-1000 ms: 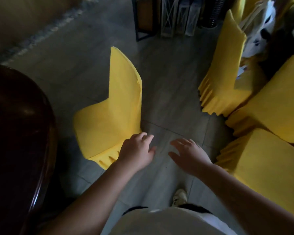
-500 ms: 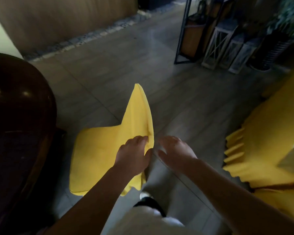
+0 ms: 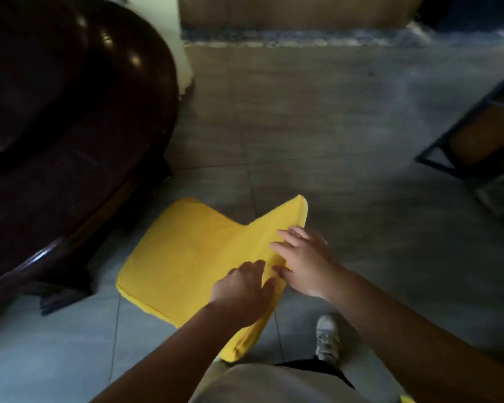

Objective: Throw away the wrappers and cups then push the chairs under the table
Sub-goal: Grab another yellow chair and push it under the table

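A chair in a yellow fabric cover [image 3: 184, 257] stands on the tiled floor just right of the dark round table [image 3: 70, 126], its seat facing the table. My left hand [image 3: 242, 289] grips the top edge of the chair's back, thumb behind the fabric. My right hand [image 3: 303, 260] lies on the same back a little further along, fingers spread over the top edge and thumb against the cover. No wrappers or cups are in view.
The table's dark base [image 3: 61, 292] stands on the floor close to the seat's front corner. A black metal shelf frame [image 3: 472, 135] is at the right. A wooden wall panel [image 3: 294, 10] runs along the back. My shoe [image 3: 328, 338] is behind the chair.
My view has swung left toward the table. Both hands have gone from hovering near the chair to resting on its back, and the chair now sits closer to the table.
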